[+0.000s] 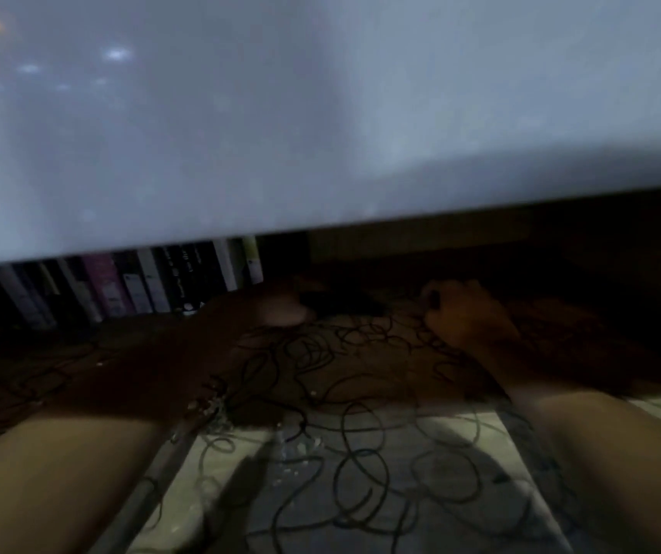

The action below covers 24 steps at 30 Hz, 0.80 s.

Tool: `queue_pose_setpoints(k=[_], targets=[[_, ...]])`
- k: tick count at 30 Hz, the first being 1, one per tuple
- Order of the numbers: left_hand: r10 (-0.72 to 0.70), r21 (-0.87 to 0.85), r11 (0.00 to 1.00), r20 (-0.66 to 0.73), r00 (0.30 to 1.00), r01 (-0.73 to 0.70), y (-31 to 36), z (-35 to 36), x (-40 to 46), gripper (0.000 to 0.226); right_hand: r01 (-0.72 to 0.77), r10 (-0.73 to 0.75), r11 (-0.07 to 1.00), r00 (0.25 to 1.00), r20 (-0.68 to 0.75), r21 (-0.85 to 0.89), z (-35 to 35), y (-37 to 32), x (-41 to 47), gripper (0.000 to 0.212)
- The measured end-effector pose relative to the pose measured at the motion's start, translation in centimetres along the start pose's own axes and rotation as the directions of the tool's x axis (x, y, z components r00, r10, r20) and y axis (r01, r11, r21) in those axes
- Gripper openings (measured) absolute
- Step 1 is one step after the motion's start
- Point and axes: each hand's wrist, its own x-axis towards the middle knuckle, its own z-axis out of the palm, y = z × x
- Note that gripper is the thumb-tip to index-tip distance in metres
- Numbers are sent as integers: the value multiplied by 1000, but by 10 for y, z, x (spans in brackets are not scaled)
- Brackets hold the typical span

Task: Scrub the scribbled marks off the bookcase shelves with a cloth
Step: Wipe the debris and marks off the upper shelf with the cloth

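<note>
The frame is dark and blurred. The shelf surface (pixel 360 453) in front of me is covered with looping black scribbled marks (pixel 344 397). Both forearms reach in under a white shelf board (pixel 320 113). My left hand (pixel 276 309) lies deep in shadow beside a dark lump (pixel 340 303) that may be a cloth. My right hand (pixel 460 313) rests on the shelf to the right of that lump. Its fingers look curled, and I cannot make out whether they hold anything.
A row of upright books (pixel 140 285) stands at the back left of the shelf. The white board above hangs low over the hands. A pale vertical edge (pixel 148 485) runs along my left forearm. The back right of the compartment is black.
</note>
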Motion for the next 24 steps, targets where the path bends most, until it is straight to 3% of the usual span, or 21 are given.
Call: queue_pose_setpoints(k=[5,7,9,11,13,20,24], targets=[[94,5,995,249,964,-99,25,-15,-50,59,-38,38,998,999,2,-47,7,-3,-3,45],[104,6,994,282,954,-110,31,-24,-60,61,-52,50,994,998,-24,-91,9,-3,-6,47],[106,8,994,193,975,-110,33,-35,-65,54,-25,17,994,997,-74,-107,11,-2,-8,46],[86,76,994,-11,996,-85,30,-46,-60,48,-1,-10,995,994,-109,-101,11,-1,-7,44],[99,117,990,-129,987,-84,20,-49,-54,44,23,-36,994,992,-118,-105,12,-1,-6,45],[-25,177,984,-52,998,34,-14,-3,-45,50,33,-53,991,986,-156,-132,10,-2,1,50],[130,116,985,15,991,-131,0,0,-61,42,20,-41,994,979,-200,-104,15,-1,1,50]])
